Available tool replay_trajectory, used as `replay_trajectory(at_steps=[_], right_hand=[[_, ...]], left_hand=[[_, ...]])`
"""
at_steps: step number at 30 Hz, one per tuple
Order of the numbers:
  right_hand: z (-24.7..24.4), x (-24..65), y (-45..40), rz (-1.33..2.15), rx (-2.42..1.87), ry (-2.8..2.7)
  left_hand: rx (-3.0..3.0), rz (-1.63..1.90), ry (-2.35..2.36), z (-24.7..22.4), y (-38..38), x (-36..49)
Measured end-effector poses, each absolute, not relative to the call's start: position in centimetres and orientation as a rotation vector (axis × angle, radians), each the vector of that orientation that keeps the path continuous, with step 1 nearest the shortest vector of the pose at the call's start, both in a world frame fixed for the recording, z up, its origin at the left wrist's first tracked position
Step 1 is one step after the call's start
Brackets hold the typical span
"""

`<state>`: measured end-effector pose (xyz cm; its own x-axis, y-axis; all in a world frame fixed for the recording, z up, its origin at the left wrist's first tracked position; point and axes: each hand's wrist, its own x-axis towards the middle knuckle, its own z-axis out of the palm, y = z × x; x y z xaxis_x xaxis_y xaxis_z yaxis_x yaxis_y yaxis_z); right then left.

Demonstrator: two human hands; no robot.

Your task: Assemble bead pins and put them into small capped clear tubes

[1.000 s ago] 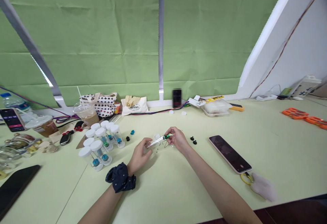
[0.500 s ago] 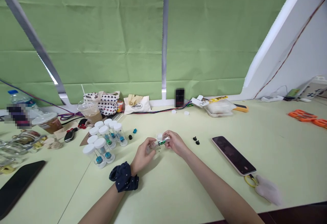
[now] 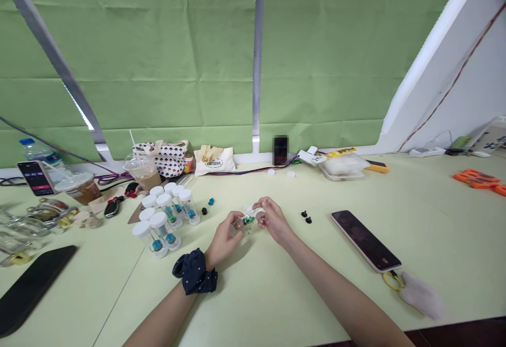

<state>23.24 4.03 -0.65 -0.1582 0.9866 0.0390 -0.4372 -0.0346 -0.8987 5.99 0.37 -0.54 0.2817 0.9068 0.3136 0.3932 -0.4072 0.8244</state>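
Note:
Over the middle of the table, my left hand (image 3: 226, 240) is closed on one end of a clear tube (image 3: 238, 224) that lies nearly level. A small green piece (image 3: 248, 221) shows inside the tube. At the other end, the fingers of my right hand (image 3: 274, 221) are pinched on a small clear part too blurred to name. A white cap (image 3: 249, 210) lies just behind the tube. To the left stand several clear tubes (image 3: 170, 239) with white caps and blue or green pieces inside. Small black pieces (image 3: 305, 217) lie right of my right hand.
White caps (image 3: 291, 174) lie near the back cables. A phone (image 3: 366, 240) with a fluffy charm is at right, orange scissors (image 3: 476, 178) beyond. Drink cups (image 3: 142, 170), glass items and a black slab (image 3: 35, 286) are at left; a plastic box (image 3: 343, 167) stands behind.
The fingers of my right hand have lifted and shifted slightly at the tube's end. My left hand keeps its hold. The whole view has moved a little.

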Motion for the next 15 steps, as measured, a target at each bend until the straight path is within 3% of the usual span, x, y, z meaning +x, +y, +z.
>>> replay_trajectory(at_steps=[9,15], right_hand=[[0.5,24.6,4.1,1.21,-0.895,-1.27],[-0.6,23.4,3.9,1.241,-0.885,-1.378]], left_hand=[[2.031,0.997,1.138,-0.5,0.0,6.1],[2.037,1.007,1.071,-0.6,0.1,6.1]])
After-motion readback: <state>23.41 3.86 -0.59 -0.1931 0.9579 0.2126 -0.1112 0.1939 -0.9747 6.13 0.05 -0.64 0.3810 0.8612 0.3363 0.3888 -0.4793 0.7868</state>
